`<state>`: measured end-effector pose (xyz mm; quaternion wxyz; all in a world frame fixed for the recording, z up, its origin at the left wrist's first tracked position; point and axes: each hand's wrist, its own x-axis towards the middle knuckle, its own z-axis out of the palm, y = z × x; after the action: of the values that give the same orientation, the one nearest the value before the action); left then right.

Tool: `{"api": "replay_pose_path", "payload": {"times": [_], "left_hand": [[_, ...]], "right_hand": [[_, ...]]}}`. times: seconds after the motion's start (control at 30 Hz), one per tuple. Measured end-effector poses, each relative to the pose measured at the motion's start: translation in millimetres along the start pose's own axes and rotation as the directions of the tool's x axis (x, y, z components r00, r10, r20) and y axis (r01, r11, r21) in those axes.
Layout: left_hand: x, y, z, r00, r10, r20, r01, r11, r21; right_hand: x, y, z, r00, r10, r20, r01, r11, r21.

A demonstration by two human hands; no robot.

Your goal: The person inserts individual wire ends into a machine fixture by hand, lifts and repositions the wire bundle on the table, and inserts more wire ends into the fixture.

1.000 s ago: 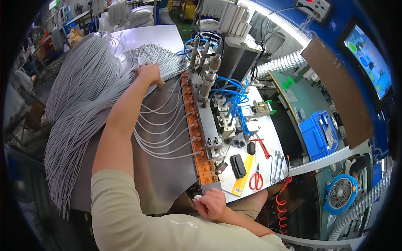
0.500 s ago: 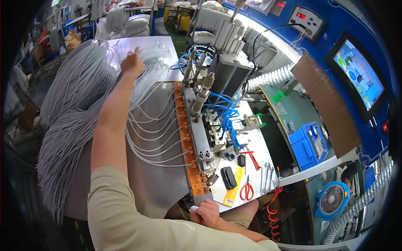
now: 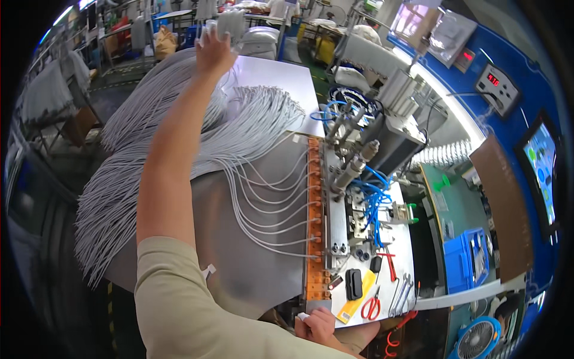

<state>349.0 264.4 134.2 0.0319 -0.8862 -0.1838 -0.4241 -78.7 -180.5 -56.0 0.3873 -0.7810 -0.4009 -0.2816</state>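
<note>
My left arm stretches far across a big bundle of thin grey cables (image 3: pixel 137 149). At its end my left hand (image 3: pixel 215 54) is raised over the bundle's far end, fingers apart and somewhat blurred, with nothing visible in them. Several cables curve from a second grey bunch (image 3: pixel 263 113) into an orange slotted rail (image 3: pixel 314 221) along the metal bench machine (image 3: pixel 335 203). My right hand (image 3: pixel 321 326) rests curled at the rail's near end. Something small and white shows at its thumb; whether the fingers grip anything is hidden.
Beside the machine lie red-handled scissors (image 3: pixel 371 308), a black case (image 3: pixel 354 284), a yellow card (image 3: pixel 353 305) and wrenches (image 3: pixel 403 293). Blue air tubes (image 3: pixel 375 206) hang off the machine. Farther right are a blue bin (image 3: pixel 460 263), a fan (image 3: pixel 478 338) and a screen (image 3: pixel 541 170).
My view has swung left, shifting the scene rightward. My left hand has moved farther out, over the large bundle's far end, and its fingers have spread. My right hand stays at the rail's end.
</note>
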Motion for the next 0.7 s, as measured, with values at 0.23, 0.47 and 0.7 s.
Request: {"api": "replay_pose_path", "payload": {"times": [0.23,0.47,0.7], "left_hand": [[54,-111,8,0.767,0.001,0.642,0.178,0.96,-0.215],[33,-46,8,0.847,-0.214,0.487,0.222,0.974,0.042],[60,-160,14,0.717,-0.696,0.02,0.511,0.507,-0.694]], "right_hand": [[-2,6,7,0.999,-0.032,0.007,0.032,0.998,-0.062],[3,2,8,1.0,0.002,0.008,-0.001,0.989,-0.15],[4,-4,12,1.0,0.017,-0.015,-0.018,0.992,-0.124]]}}
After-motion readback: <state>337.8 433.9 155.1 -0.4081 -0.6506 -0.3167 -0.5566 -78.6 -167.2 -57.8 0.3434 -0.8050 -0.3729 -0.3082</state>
